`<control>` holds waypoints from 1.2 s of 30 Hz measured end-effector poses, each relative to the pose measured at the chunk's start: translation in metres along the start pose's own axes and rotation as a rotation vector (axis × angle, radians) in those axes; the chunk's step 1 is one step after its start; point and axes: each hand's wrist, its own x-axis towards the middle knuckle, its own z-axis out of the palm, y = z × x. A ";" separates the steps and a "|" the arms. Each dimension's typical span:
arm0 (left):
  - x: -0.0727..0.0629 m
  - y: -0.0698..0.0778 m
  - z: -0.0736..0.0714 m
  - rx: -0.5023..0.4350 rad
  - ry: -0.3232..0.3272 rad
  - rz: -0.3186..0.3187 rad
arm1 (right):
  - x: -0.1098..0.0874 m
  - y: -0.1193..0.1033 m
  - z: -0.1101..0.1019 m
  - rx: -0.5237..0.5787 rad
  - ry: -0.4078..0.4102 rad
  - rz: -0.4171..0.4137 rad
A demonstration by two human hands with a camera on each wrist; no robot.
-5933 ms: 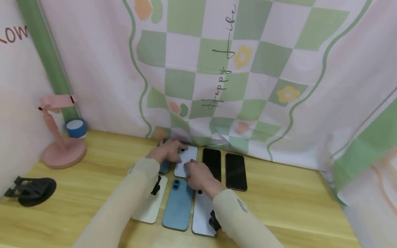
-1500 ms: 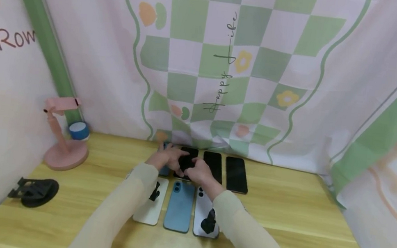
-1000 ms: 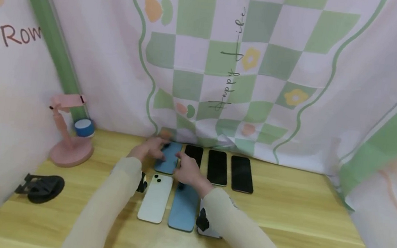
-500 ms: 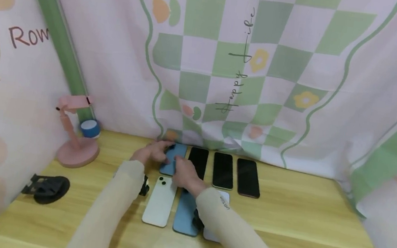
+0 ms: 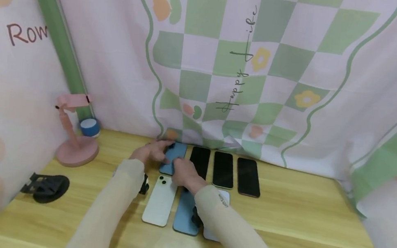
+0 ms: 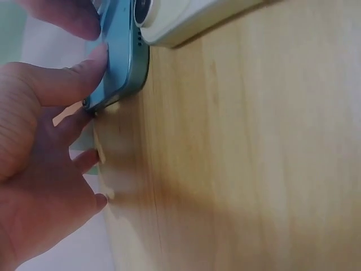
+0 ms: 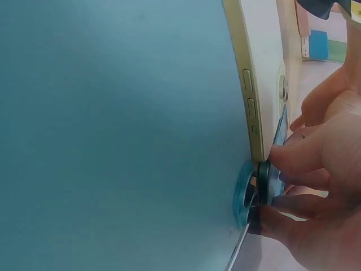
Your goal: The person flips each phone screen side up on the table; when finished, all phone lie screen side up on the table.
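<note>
In the head view my left hand (image 5: 152,151) holds the left edge of a light-blue phone (image 5: 175,154) lying back-up at the left end of the far row. My right hand (image 5: 186,173) grips its lower right corner. The left wrist view shows the left thumb (image 6: 93,70) on the phone's back and a finger curled at its end. A cream phone (image 5: 160,202), camera side up, lies just in front. Beside it, under my right forearm, are a second blue phone (image 5: 185,217) and a partly hidden pale-lavender phone (image 5: 209,233).
Three phones lie black-screen up along the far row: one (image 5: 199,161) beside my right hand, another (image 5: 223,170), and the rightmost (image 5: 248,177). At left stand a pink folding stand (image 5: 77,152), a blue tape roll (image 5: 89,127) and a black stand (image 5: 50,188). A patterned curtain hangs behind the table.
The second phone of the far row, white back up earlier, now shows a black screen. Both hands have moved left from it onto the blue phone. Over the last half second, little has moved.
</note>
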 end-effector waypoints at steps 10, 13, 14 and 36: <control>0.006 0.006 0.005 -0.426 0.168 0.042 | -0.002 -0.001 0.005 -0.001 0.005 -0.021; 0.008 0.010 0.006 -0.524 0.208 0.032 | -0.003 0.000 0.005 -0.036 0.005 -0.049; 0.008 0.010 0.006 -0.542 0.215 0.024 | -0.003 0.000 0.005 -0.041 0.005 -0.057; 0.007 0.016 0.000 -0.382 0.295 -0.127 | -0.006 0.008 0.002 0.073 -0.014 -0.062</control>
